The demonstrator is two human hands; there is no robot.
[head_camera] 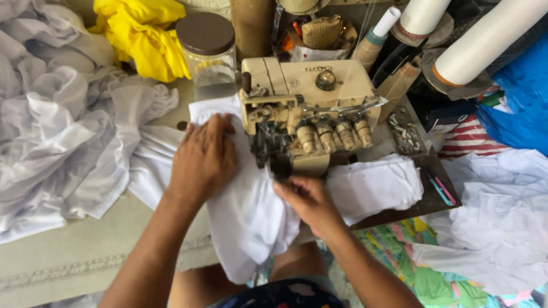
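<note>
A beige overlock sewing machine (311,108) stands at the middle of the table. A piece of white fabric (251,217) runs under its presser foot and hangs over the table's front edge toward my lap. My left hand (202,159) lies flat on the fabric just left of the needle area, fingers spread and pressing it down. My right hand (305,199) pinches the fabric's edge right in front of the presser foot.
A heap of white cloth (57,131) fills the left. Yellow cloth (142,34) and a brown-lidded clear jar (206,48) sit behind. White thread cones (485,40) stand at the back right. More white fabric (502,211) lies at the right, with a blue bag (525,108) above it.
</note>
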